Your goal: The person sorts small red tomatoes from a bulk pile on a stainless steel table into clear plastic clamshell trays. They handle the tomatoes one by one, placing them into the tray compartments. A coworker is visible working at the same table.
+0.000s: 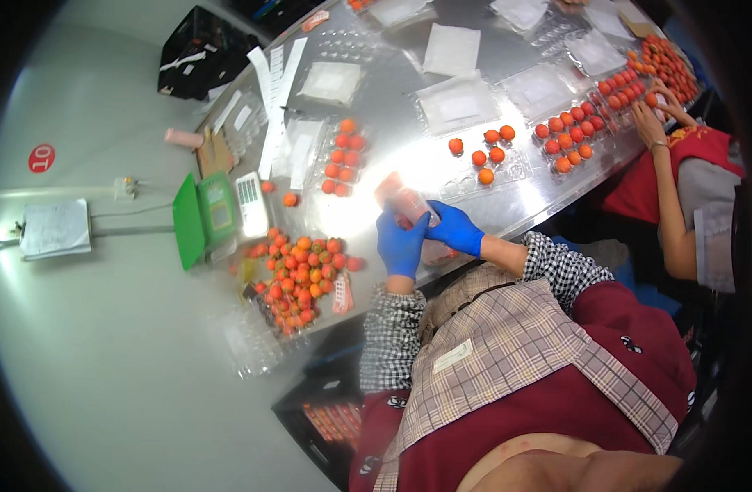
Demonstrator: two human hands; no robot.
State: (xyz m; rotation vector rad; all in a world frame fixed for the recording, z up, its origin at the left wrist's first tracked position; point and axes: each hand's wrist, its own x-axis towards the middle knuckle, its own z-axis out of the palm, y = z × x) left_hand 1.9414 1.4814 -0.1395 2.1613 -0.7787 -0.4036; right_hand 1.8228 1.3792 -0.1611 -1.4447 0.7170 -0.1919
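Observation:
My left hand, in a blue glove, grips a clear plastic pack with red-orange fruit inside, over the table's near edge. My right hand, also blue-gloved, closes on the right end of the same pack; glare and blur hide its details. Below the hands, another clear pack lies partly hidden. To the left is a heap of tomato-like orange-red fruit. A filled tray lies up and left of the hands. Further right, an open clear tray has several fruits on it.
A white electronic device with keys and a green box stand at the left. White paper strips and white pads lie across the metal table. A co-worker's hands touch filled trays at right. A black crate stands below.

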